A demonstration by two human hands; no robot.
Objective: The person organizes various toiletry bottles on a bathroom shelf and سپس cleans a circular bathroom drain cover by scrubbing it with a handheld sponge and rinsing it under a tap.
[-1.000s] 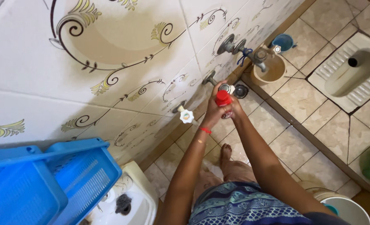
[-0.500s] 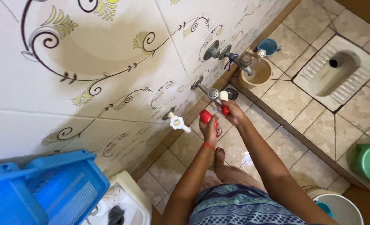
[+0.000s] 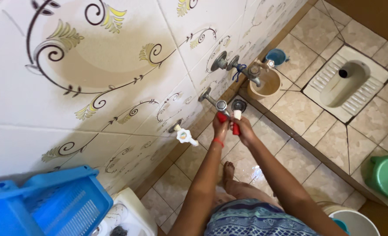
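My left hand (image 3: 220,127) and my right hand (image 3: 244,129) meet under a metal wall tap (image 3: 215,101). Each holds a red piece: the left a small red part (image 3: 221,117), the right a red handle with a white tip (image 3: 236,121). A red band circles my left wrist. My bare foot (image 3: 227,171) stands on the wet tiled floor below. What the red pieces are cannot be told exactly.
A white tap (image 3: 184,135) juts from the patterned wall to the left. Further taps (image 3: 246,70) hang above a tan bucket (image 3: 267,83) and blue mug (image 3: 276,56). A squat toilet (image 3: 346,83), a green bucket (image 3: 386,175), a white bucket (image 3: 356,222) and a blue basket (image 3: 49,205) stand around.
My hands have come down a little from the tap and drawn together. The red thing now shows as two pieces, one in each hand. The view has shifted slightly.
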